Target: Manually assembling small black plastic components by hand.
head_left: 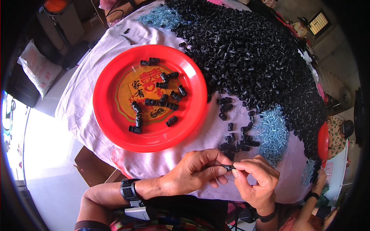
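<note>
Nearest us, our left hand [189, 173] and right hand [257, 181] pinch one small black part [228, 168] between closed thumbs and fingers, above the pale cloth [212, 134]. If either pinch slackens, so tiny a part could slip and get lost among the silvery bits [273, 131] just beyond; farther off are a red plate [154, 145] with black pieces [151, 102] and a big black heap [246, 61].

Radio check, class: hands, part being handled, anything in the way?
Left hand and right hand: both pinching small black plastic piece. Red round tray beyond left hand, black cylindrical pieces inside. Nothing seen blocking the hands.
</note>
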Demonstrator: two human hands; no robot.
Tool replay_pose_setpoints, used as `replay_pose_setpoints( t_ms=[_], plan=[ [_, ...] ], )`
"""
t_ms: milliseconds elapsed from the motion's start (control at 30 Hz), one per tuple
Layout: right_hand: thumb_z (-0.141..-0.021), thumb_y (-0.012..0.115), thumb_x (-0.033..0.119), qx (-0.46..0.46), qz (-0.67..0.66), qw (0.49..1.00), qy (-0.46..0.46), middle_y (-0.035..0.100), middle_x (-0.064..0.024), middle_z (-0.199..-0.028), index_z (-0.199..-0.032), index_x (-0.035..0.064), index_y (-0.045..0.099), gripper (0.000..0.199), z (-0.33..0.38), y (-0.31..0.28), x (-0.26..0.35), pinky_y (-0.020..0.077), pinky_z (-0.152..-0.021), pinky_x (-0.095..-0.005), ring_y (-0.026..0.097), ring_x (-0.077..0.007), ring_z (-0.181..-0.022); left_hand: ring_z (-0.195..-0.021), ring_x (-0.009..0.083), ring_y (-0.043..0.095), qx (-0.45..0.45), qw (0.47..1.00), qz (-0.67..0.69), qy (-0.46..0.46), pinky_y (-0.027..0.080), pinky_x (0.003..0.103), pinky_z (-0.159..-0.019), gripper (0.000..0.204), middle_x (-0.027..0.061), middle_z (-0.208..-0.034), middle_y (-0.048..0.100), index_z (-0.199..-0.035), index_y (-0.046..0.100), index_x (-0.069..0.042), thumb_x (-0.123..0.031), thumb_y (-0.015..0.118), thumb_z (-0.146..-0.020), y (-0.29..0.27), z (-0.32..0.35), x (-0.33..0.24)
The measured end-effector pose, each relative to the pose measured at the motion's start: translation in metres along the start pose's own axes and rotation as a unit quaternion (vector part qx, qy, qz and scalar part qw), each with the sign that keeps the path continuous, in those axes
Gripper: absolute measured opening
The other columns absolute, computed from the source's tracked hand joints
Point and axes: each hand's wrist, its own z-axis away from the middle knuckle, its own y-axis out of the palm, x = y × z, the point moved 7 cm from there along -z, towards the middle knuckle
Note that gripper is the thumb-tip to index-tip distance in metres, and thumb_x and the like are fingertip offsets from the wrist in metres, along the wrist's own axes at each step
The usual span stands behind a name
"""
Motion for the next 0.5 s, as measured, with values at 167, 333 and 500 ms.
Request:
replay_pose_setpoints(
  t_ms=[167, 333, 500],
  plan=[
    [-0.077, 0.08, -0.006, -0.001, 0.062, 0.996, -0.057, 0.074, -0.0093, -0.088, -0.099, 0.0016, 0.074, 0.024, 0.001, 0.005, 0.006, 0.0536, -0.059, -0.031, 0.068, -0.0194, -0.07, -0.082, 0.0063, 0.068, -0.006, 1.0, 0.005, -0.016, 0.058, 0.022, -0.071, 0.017, 0.0035, -0.101, 0.072, -0.12, 0.062, 0.001, -0.01, 0.06, -0.107, -0.001, 0.002, 0.004],
    [-0.076, 0.079, -0.007, 0.006, 0.027, 0.999, -0.033, 0.073, -0.0097, -0.087, -0.098, 0.0017, 0.073, 0.025, -0.002, 0.006, 0.003, 0.0541, -0.061, -0.0326, 0.067, -0.0223, -0.069, -0.079, 0.0068, 0.068, -0.034, 0.999, -0.029, 0.021, 0.057, 0.023, -0.068, 0.013, 0.003, -0.095, 0.071, -0.115, 0.063, 0.0, -0.007, 0.063, -0.105, -0.001, 0.003, 0.001],
    [-0.075, 0.078, -0.008, 0.019, -0.02, 1.0, 0.014, 0.072, -0.0106, -0.086, -0.098, 0.0015, 0.072, 0.026, -0.002, 0.008, -0.001, 0.0544, -0.062, -0.0344, 0.067, -0.0251, -0.069, -0.076, 0.0078, 0.069, -0.055, 0.99, -0.116, 0.064, 0.057, 0.025, -0.064, 0.012, 0.0047, -0.087, 0.071, -0.112, 0.063, 0.001, -0.006, 0.066, -0.103, 0.001, 0.006, -0.013]
  ],
)
